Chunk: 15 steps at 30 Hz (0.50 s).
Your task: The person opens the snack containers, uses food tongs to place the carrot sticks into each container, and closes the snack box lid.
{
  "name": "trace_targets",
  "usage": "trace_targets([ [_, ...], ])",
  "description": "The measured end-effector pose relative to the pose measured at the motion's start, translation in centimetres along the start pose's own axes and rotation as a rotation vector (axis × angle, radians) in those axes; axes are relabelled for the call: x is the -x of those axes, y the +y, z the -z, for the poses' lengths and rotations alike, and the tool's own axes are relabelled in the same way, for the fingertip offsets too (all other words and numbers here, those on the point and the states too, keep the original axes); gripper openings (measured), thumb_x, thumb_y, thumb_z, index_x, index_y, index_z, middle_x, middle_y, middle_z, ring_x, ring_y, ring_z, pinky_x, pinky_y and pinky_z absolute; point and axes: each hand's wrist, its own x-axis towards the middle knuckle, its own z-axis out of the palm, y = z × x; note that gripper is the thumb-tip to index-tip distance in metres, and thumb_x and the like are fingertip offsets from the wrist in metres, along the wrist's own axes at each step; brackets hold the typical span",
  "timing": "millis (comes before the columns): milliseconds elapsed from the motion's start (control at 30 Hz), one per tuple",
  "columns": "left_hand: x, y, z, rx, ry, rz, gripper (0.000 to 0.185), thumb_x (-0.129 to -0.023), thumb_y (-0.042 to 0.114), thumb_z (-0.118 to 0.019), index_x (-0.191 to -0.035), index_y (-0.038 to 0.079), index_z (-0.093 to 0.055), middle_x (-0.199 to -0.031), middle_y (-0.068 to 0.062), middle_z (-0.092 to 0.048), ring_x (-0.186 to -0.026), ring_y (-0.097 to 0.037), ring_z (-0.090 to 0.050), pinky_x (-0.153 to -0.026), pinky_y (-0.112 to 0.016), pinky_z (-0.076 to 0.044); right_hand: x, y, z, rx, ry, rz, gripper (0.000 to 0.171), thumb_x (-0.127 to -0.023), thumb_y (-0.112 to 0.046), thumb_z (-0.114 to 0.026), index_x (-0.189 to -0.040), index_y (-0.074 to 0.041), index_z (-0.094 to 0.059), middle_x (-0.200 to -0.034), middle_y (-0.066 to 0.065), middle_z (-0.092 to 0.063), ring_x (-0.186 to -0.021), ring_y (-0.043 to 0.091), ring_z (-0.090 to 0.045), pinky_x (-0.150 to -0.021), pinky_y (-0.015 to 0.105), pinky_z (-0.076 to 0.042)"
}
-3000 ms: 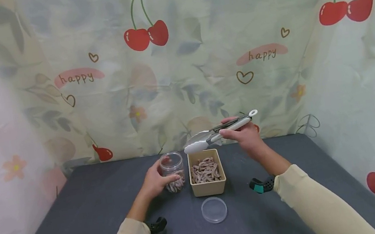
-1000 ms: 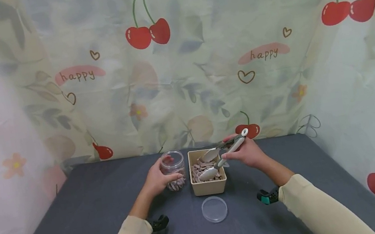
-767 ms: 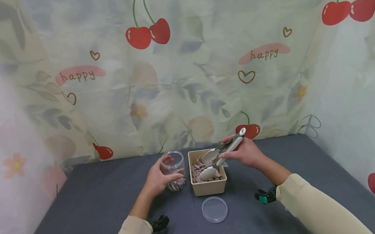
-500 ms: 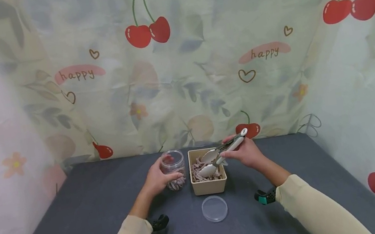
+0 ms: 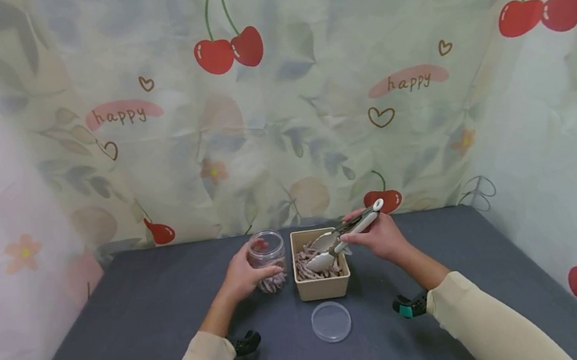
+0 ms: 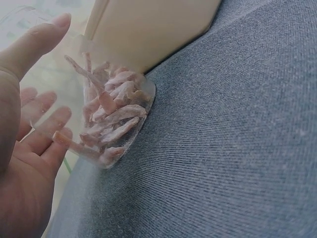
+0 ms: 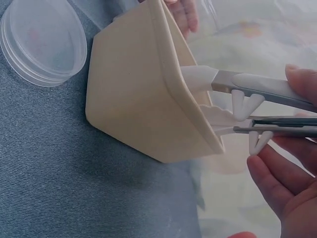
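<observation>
The right hand (image 5: 381, 239) grips a pair of tongs (image 5: 343, 235), fingers curled around the grey-and-white handles, and the white tips dip into the beige box (image 5: 322, 286) among the pinkish-brown strips (image 5: 307, 270). The left hand (image 5: 241, 277) wraps around the clear jar (image 5: 268, 258), which stands on the table (image 5: 122, 341) just left of the box, almost touching its wall; the left wrist view shows the fingers (image 6: 47, 126) through the clear wall and a small heap of strips (image 6: 106, 121) on the jar's bottom.

To do this pick well, I judge the tips should close on a modest clump near the middle of the pile — a big tangle would likely shed pieces on the way across. The jar's mouth is narrow next to the tongs' broad scoop ends, so the load wants to be lined up above the opening before the squeeze eases, with the left hand keeping the jar upright.

The strips look dry, thin and curled, irregular in length, light enough to snag on one another. The box is matte, smooth, with tapering walls and rounded corners. The jar is glossy and cylindrical; its round clear lid (image 5: 331, 321) lies flat on the table in front of the box. The table covering is a dark grey, finely woven cloth.
</observation>
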Motion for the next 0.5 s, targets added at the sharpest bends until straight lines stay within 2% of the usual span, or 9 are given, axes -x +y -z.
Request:
trace_targets([
  [233,-0.12,0.0,-0.04,0.007,0.003,-0.017,0.073,-0.071,0.017,-0.088,-0.134,0.005,-0.052,-0.127,-0.011,-0.061,-0.107,-0.025,-0.057,-0.09,-0.044,-0.045,-0.22,-0.68,0.87,-0.001,-0.021,0.005,0.035,-0.08,-0.02,-0.082,-0.109,-0.004,-0.069,-0.095,0.009,-0.069,-0.077,0.019,-0.064,-0.066,0.033,-0.051],
  [500,-0.06,-0.18,-0.05,0.016,-0.008,-0.019,0.075,-0.072,0.018,-0.088,-0.135,0.002,-0.05,-0.127,-0.011,-0.06,-0.108,-0.026,-0.057,-0.09,-0.044,-0.045,-0.03,-0.38,0.47,0.004,-0.033,0.019,0.037,-0.078,-0.018,-0.083,-0.108,-0.002,-0.069,-0.093,0.012,-0.068,-0.074,0.018,-0.063,-0.065,0.031,-0.051],
])
